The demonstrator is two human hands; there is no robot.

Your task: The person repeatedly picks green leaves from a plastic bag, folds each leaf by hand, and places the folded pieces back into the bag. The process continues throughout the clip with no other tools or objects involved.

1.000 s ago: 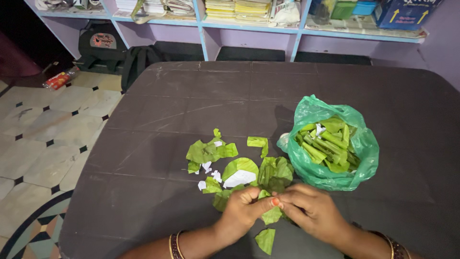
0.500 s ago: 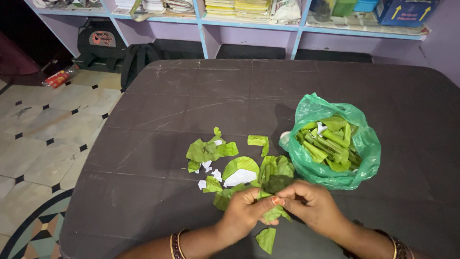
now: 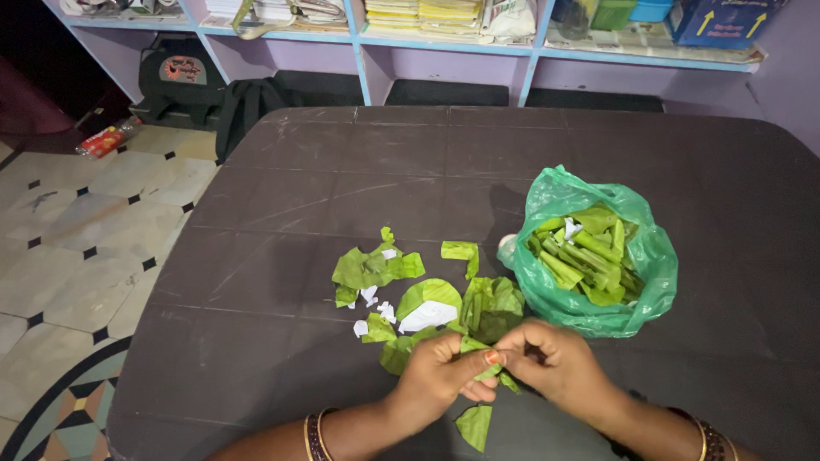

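My left hand (image 3: 440, 376) and my right hand (image 3: 559, 367) meet near the front edge of a dark table (image 3: 290, 171), both pinching one small green leaf piece (image 3: 480, 348) between thumb and fingers. Just beyond my hands lies a scatter of torn green leaf scraps (image 3: 376, 268) with a few white bits mixed in. One more green scrap (image 3: 474, 425) lies on the table under my wrists. To the right stands an open green plastic bag (image 3: 598, 256) filled with several rolled green leaf strips.
Behind the table runs a blue and purple shelf (image 3: 444, 43) with stacked papers and boxes. Dark bags (image 3: 184, 81) rest on the tiled floor (image 3: 77, 248) at the left, near a red packet (image 3: 107, 141).
My hands have shifted only slightly while working the leaf piece; my fingers have folded it a little smaller. The bag and scraps have not moved.
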